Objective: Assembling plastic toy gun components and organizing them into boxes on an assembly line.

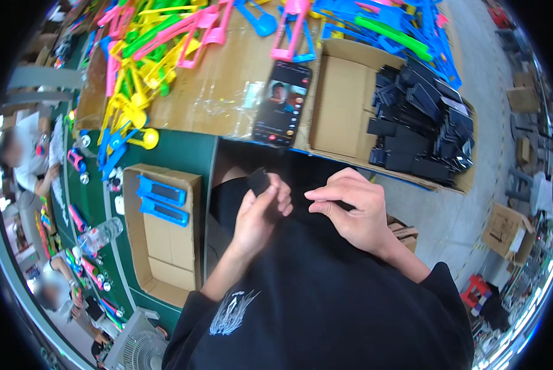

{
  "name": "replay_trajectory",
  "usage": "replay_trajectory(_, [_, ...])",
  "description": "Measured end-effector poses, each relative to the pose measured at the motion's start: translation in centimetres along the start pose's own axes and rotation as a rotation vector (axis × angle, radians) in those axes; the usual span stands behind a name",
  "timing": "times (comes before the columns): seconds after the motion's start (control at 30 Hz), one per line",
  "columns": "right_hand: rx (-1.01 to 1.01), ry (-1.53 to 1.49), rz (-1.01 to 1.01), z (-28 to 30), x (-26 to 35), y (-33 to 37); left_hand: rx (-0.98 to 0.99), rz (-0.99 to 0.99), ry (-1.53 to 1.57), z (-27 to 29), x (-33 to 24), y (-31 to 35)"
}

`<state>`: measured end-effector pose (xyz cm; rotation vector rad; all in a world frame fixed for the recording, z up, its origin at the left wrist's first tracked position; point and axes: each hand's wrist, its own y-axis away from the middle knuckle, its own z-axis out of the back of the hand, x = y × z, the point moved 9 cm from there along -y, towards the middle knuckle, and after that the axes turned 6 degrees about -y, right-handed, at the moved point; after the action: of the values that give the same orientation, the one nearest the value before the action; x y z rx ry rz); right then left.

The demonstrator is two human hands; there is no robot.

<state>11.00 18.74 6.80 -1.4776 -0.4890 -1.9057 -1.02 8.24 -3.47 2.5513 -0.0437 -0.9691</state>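
My left hand point(257, 213) is raised above my lap, thumb and fingers closed on a small flat black plate point(259, 180). To its right, my right hand point(353, 206) holds thumb and forefinger together in a pinch; whatever is between them, if anything, is too small to see. The hands are apart. Beyond my right hand, a cardboard box point(341, 98) holds a heap of similar black plates point(415, 117) on its right side. At the left, a shallow cardboard tray point(165, 240) contains two blue plastic frames point(163, 191) with dark inserts.
A phone point(282, 102) with a lit screen lies at the cardboard-covered table's point(196, 102) near edge. Yellow, pink, green and blue plastic parts point(159, 49) are piled behind. A green bench point(184, 145) carries a clear bottle point(100, 235); a fan point(144, 348) stands below. Other people work at far left.
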Motion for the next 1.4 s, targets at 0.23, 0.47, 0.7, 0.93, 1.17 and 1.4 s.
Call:
replay_trajectory(0.23, [-0.28,0.362,-0.107,14.1,-1.3,0.5,0.007,0.07,-0.022,-1.1,2.2,0.2])
replay_trajectory(0.47, [0.077,0.723,-0.113,16.0,-2.3,0.0,0.096,0.1,-0.143,-2.4,2.1,-0.9])
replay_trajectory(0.7, [0.215,0.759,-0.119,14.3,-3.9,-0.8,0.144,0.106,-0.176,-3.6,2.2,-1.3])
replay_trajectory(0.93, [0.193,0.584,-0.207,14.8,-5.2,-1.5,0.122,0.134,-0.2,-3.8,2.6,-1.0])
replay_trajectory(1.17, [0.154,0.347,-0.223,14.6,-5.1,-2.7,0.199,0.12,-0.23,-4.3,3.4,-1.3])
replay_trajectory(1.4, [-0.12,-0.048,-0.217,11.0,-3.5,-1.9,0.202,0.014,-0.177,-5.2,3.0,-1.6])
